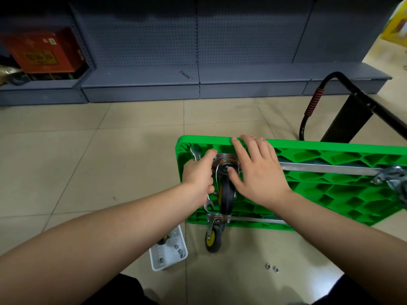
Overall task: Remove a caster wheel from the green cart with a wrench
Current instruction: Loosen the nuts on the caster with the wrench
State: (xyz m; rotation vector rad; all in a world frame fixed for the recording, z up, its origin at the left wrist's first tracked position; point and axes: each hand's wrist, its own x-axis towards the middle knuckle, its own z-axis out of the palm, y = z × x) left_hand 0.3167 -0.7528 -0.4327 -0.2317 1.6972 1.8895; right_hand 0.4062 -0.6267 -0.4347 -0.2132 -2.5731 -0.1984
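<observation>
Gripping a silver wrench (196, 153) in a closed fist, the person's left hand (199, 175) works at the mounting plate (224, 156) of a caster wheel (226, 195) on the upturned green cart (330, 190), which lies underside-up on the tiled floor (92, 155). One open jaw of the wrench shows above the fist near the cart's far left corner, the other below the fist beside the wheel's dark tyre. Just right of that grip, the right hand (256, 170) lies flat with fingers straight, its fingertips on the cart's far rim and its thumb pressed against the caster's swivel housing. A second caster (214, 232), yellow-hubbed, hangs over the cart's near edge, below both hands. Below the left forearm sits a white tray (169, 257) holding several nuts, and two loose nuts (272, 267) rest on the floor to the right of it, well apart from the cart. A metal rail (326, 167) runs rightward from under the right hand to a third caster (394, 179) at the frame's edge. Beyond the right hand, the cart's black handle (312, 106) with its red-ribbed sleeve lies folded out on the floor. Far ahead of both hands, another wrench (185, 75) rests on the base ledge of grey pegboard shelving (198, 40), with a red box (44, 51) at far left.
</observation>
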